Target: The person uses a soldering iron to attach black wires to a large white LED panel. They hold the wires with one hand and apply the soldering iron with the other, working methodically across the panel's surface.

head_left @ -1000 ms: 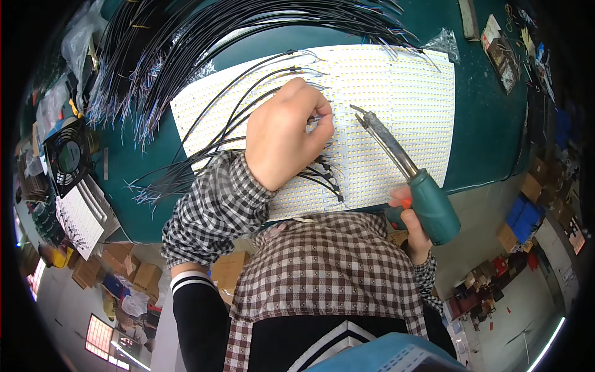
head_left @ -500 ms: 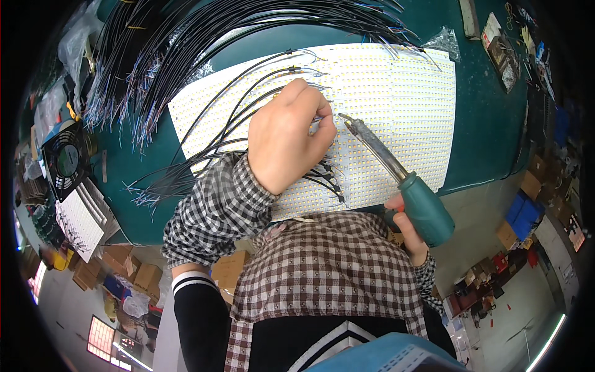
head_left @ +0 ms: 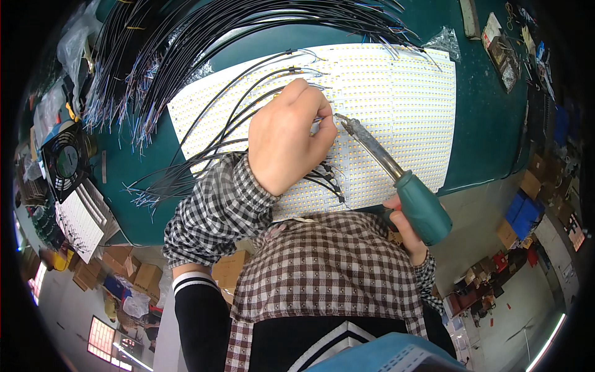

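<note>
From my end I see the iron slanting over the white panel, its tip just beside the fingertips of the left hand; I cannot tell whether the tip touches the panel. My right hand is closed around the green handle, fingers wrapped on its near side and partly hidden by it. On the left I have thumb and forefinger pinched together on a thin wire, mostly hidden by the hand, near the middle of the panel.

Black cables run across the panel's left part, their coloured ends pointing to its middle; some lie above the hand, others below it, and their far ends spill past its left edge. The panel carries rows of small yellow dots and lies flat on the green table.

Beyond it, a big bundle of black cables arcs across the table. A clear bag sits by the panel's far right corner. To the left I have a black fan and, just below it, white sheets.
</note>
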The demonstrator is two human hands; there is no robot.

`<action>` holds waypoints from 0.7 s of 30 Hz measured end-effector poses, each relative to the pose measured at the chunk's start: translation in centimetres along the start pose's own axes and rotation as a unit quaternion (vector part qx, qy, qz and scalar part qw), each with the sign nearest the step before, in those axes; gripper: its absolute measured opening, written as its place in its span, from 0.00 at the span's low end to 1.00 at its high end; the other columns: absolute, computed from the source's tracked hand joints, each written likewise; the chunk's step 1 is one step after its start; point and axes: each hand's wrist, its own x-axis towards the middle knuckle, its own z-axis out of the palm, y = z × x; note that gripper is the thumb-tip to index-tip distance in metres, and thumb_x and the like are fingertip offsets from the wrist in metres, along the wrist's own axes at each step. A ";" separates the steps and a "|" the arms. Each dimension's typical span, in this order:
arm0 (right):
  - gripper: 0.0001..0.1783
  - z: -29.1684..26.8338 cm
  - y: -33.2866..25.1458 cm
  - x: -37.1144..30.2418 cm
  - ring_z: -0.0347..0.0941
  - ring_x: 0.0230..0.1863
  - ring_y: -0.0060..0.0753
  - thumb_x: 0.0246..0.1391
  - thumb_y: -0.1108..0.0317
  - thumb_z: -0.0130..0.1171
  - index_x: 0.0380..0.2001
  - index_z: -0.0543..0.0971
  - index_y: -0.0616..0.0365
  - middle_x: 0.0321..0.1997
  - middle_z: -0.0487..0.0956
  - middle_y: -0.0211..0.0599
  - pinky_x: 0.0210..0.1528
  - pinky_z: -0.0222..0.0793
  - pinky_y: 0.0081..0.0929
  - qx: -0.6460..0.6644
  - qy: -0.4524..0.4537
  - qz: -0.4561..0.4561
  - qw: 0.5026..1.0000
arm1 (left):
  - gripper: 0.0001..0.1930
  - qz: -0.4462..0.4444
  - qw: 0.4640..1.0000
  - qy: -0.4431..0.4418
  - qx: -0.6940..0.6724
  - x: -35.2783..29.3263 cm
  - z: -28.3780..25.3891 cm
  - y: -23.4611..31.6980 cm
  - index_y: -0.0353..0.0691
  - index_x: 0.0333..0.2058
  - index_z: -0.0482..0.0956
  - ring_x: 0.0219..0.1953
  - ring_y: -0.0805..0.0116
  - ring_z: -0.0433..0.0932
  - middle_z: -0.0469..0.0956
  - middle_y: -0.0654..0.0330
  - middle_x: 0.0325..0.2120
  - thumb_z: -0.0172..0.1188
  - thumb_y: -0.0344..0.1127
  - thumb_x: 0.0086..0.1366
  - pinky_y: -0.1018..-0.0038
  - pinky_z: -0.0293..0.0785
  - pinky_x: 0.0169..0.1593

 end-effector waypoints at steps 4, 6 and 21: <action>0.29 0.1 -0.2 0.1 0.84 0.38 0.27 0.46 0.70 0.81 0.50 0.81 0.69 0.36 0.88 0.38 0.44 0.80 0.27 0.001 0.005 0.011 1.000 | 0.07 -0.003 1.000 -0.002 0.001 0.0 0.0 0.1 0.39 0.30 0.78 0.27 0.63 0.79 0.76 0.60 0.28 0.69 0.25 0.55 0.70 0.75 0.32; 0.29 0.3 0.0 0.0 0.84 0.38 0.27 0.46 0.71 0.81 0.51 0.81 0.70 0.36 0.87 0.38 0.44 0.80 0.27 0.023 0.008 0.011 1.000 | 0.07 -0.005 1.000 -0.003 0.000 0.1 -0.1 0.1 0.39 0.30 0.78 0.27 0.63 0.79 0.76 0.60 0.28 0.69 0.26 0.55 0.70 0.75 0.32; 0.28 -0.1 0.6 -0.5 0.85 0.39 0.29 0.49 0.71 0.79 0.51 0.81 0.72 0.39 0.87 0.41 0.44 0.81 0.27 0.039 0.010 0.014 0.999 | 0.07 -0.003 1.000 -0.005 0.008 0.1 -0.1 0.1 0.39 0.30 0.78 0.28 0.64 0.79 0.76 0.60 0.28 0.68 0.25 0.55 0.70 0.75 0.32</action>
